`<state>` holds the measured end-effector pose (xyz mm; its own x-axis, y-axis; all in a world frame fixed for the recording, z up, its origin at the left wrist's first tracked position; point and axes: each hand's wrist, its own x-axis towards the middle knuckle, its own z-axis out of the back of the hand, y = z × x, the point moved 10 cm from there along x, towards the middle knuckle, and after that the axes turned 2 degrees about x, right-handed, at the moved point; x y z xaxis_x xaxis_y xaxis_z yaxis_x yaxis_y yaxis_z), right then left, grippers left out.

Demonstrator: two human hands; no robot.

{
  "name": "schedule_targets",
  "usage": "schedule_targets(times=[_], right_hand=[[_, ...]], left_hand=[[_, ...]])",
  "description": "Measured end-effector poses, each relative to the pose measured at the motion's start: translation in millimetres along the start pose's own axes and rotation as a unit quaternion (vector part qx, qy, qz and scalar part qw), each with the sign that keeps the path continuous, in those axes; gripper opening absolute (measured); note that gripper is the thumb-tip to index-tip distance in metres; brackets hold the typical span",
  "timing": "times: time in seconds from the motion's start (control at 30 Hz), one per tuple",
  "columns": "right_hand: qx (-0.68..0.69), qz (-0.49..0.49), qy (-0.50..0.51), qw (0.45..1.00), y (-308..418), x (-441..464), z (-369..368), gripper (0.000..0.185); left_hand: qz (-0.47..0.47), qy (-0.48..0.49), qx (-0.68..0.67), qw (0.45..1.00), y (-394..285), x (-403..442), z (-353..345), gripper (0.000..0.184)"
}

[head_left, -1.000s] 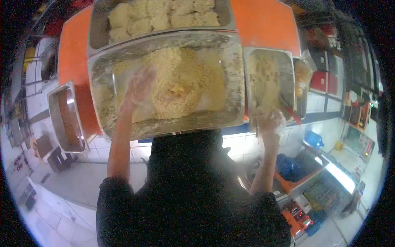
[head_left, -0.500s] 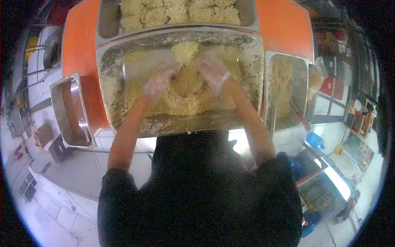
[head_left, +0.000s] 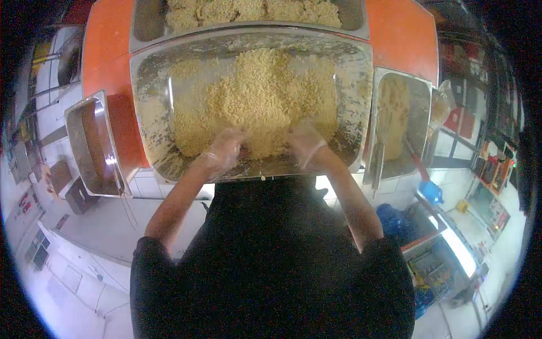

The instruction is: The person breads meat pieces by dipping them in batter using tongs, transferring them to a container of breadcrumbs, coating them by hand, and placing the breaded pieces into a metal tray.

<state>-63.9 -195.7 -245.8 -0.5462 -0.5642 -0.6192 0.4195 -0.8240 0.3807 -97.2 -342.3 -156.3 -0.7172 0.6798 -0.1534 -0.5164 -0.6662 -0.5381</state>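
A wide metal pan [head_left: 155, 121] holds a heap of pale, crumbly breading [head_left: 257, 93], highest in the middle and at the far side. My left hand [head_left: 226, 148], in a clear plastic glove, reaches into the near left part of the heap. Opposite it, my right hand [head_left: 307, 146], gloved the same way, touches the near right part. Both hands sit low by the pan's near wall, a short gap apart, with crumbs between them. The fingertips are blurred and partly sunk in the crumbs, so their grip is hidden.
Behind stands another metal tray [head_left: 148, 25] with several crumb-coated pieces [head_left: 248, 10]. To the right, a metal container [head_left: 420, 135] holds pale batter, a whisk [head_left: 383, 133] and a red-handled utensil [head_left: 418, 164]. A metal container [head_left: 90, 141] stands left on the orange counter [head_left: 107, 62].
Both hands have come down from the pan's middle toward its near wall. The blurred crumbs between them have settled into a tall central heap. The view has shifted slightly.
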Motion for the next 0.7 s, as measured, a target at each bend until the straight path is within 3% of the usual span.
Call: schedule_targets(times=[0.03,0.1,0.13,0.17,0.2,0.23,0.27,0.3,0.33,0.37,0.4,0.43,0.5,0.53,0.6,0.67,0.7], right_hand=[[-0.005,0.048,-0.091,0.995,9,-14,29,0.018],[-0.010,0.096,-0.181,0.979,8,-30,50,0.021],[0.201,0.016,-0.233,0.951,-27,-32,57,0.028],[0.303,-0.027,-0.248,0.920,-41,-32,58,0.031],[0.403,-0.065,-0.273,0.871,-55,-34,58,0.035],[0.248,-0.122,-0.286,0.918,-52,-37,71,0.036],[0.086,-0.177,-0.290,0.937,-50,-41,82,0.037],[0.085,-0.178,-0.291,0.936,-50,-39,82,0.037],[-0.017,-0.161,-0.287,0.944,-40,-36,81,0.041],[-0.118,-0.142,-0.279,0.942,-30,-32,78,0.045],[-0.119,-0.140,-0.281,0.942,-30,-27,77,0.045],[-0.029,-0.148,-0.321,0.935,-39,-26,80,0.045],[0.061,-0.156,-0.359,0.918,-59,-18,73,0.045],[0.045,-0.179,-0.291,0.939,-73,1,51,0.045],[0.032,-0.202,-0.222,0.953,-80,12,37,0.045],[0.258,-0.251,-0.231,0.904,-82,3,40,0.040],[0.257,-0.249,-0.230,0.905,-74,-1,56,0.040]], left_hand=[[0.000,0.001,-0.002,1.000,-1,2,8,0.040],[0.001,0.093,-0.005,0.996,11,2,-4,0.051],[0.002,0.123,-0.005,0.992,23,-1,-18,0.055],[0.099,-0.006,-0.198,0.975,73,-13,-42,0.050],[0.149,-0.065,-0.289,0.944,88,-16,-39,0.047],[0.186,-0.135,-0.377,0.897,102,-20,-36,0.045],[0.078,-0.146,0.079,0.983,47,3,17,0.044],[0.018,-0.119,0.306,0.944,14,18,17,0.043],[-0.046,-0.126,0.517,0.845,-18,29,16,0.043],[0.012,-0.158,0.347,0.924,-15,36,26,0.043],[0.069,-0.187,0.165,0.966,-2,39,34,0.043],[0.068,-0.189,0.166,0.965,2,40,32,0.043],[0.122,-0.105,0.229,0.960,26,38,12,0.040],[0.138,-0.077,0.249,0.956,37,36,5,0.039],[0.194,0.021,0.155,0.969,69,22,-13,0.033],[0.190,0.029,0.131,0.973,99,13,-58,0.033],[0.168,0.047,0.099,0.980,96,16,-66,0.034]])
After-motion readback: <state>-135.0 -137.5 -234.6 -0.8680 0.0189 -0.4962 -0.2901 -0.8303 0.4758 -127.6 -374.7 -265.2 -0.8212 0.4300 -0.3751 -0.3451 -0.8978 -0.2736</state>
